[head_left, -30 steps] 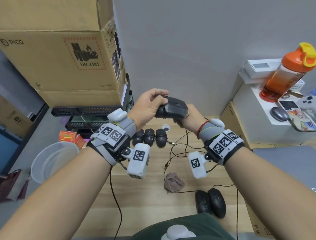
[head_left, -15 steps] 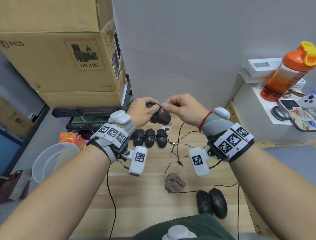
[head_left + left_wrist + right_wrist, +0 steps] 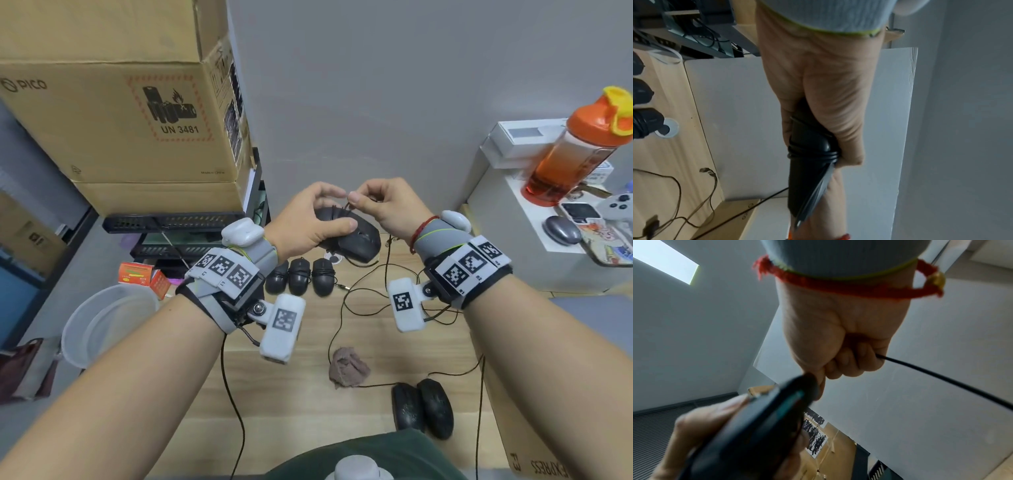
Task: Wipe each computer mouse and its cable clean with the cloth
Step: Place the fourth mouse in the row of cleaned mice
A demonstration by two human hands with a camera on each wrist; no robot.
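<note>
Mouse [image 3: 756, 426] blurred in right wrist view — cable [image 3: 941, 379] cut by edge.

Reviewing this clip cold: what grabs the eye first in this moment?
Mid-frame, raised above the wooden desk, the left hand grips a black mouse while the right hand pinches its cable, which is looped round the mouse body. The brown cloth lies crumpled and unheld on the desk nearer the person. An orange bottle stands out at far right.

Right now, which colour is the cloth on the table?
Brownish; the cloth shows best in the head view.
</note>
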